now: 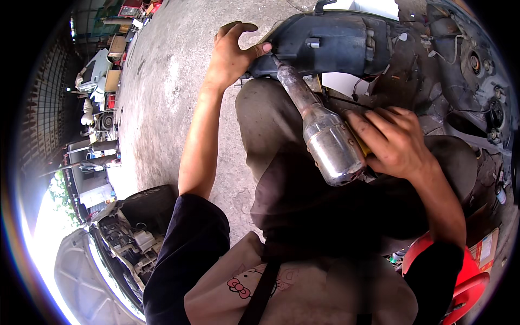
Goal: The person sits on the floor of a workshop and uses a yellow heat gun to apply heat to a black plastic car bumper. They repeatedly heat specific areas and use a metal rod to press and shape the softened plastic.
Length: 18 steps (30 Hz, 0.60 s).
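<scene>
Left hand (230, 59) seemingly touches black housing (336, 46) edge; open room leftward.

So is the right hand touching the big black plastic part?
Apart. The head view shows a gap: something flat and white shows between the right hand, holding the silver tool, and the black plastic part.

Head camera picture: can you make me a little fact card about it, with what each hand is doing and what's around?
Left hand: thumb at the left end of the black plastic part
Right hand: holding the silver tool
Tool tip: pointing at the black plastic part; can't tell if they touch
Lower left: a car, engine showing
Lower right: something red, partly hidden
Floor: grey
</scene>
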Available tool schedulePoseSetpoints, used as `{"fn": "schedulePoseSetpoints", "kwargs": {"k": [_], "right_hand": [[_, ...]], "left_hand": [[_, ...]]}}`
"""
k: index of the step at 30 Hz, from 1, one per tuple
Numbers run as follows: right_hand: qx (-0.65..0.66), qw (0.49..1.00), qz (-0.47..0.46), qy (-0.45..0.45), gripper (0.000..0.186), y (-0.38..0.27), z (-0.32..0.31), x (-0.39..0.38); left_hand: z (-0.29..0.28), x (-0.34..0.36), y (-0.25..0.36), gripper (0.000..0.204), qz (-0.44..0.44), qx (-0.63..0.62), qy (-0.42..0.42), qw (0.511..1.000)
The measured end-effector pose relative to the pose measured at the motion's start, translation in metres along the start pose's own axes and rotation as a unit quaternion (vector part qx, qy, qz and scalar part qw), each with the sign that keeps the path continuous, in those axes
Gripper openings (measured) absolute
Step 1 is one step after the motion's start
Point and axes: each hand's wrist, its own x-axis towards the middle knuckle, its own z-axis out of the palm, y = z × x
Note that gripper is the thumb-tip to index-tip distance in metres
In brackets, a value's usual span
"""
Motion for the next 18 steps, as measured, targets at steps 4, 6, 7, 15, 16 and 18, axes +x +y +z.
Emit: {"fn": "schedulePoseSetpoints", "kwargs": {"k": [4,6,7,15,16,18], "right_hand": [[-0.001,1.0,-0.001,0.004,0.077,0.0007,0.0012,-0.0007],[-0.004,1.0,-0.001,0.006,0.077,0.001,0.0016,-0.0008],[-0.005,1.0,-0.001,0.006,0.076,0.0011,0.0017,-0.0009],[0.001,1.0,-0.003,0.013,0.072,-0.0003,0.0,0.0023],[0.0,1.0,-0.004,0.016,0.072,-0.0004,-0.0002,0.0026],[-0.004,1.0,-0.005,0.015,0.071,-0.0003,-0.0004,0.0025]], "left_hand": [[0.0002,0.0007,-0.0024,0.061,-0.002,-0.012,-0.004,1.0],[0.0007,-0.0002,-0.0009,0.06,0.009,0.014,0.007,1.0],[0.001,-0.0004,-0.0003,0.059,0.014,0.027,0.012,0.999],[0.0009,-0.0011,-0.0018,0.06,0.013,0.022,0.013,1.0],[0.0008,-0.0011,-0.002,0.06,0.014,0.024,0.012,1.0],[0.0007,-0.0009,-0.0018,0.06,0.014,0.028,0.012,0.999]]}}
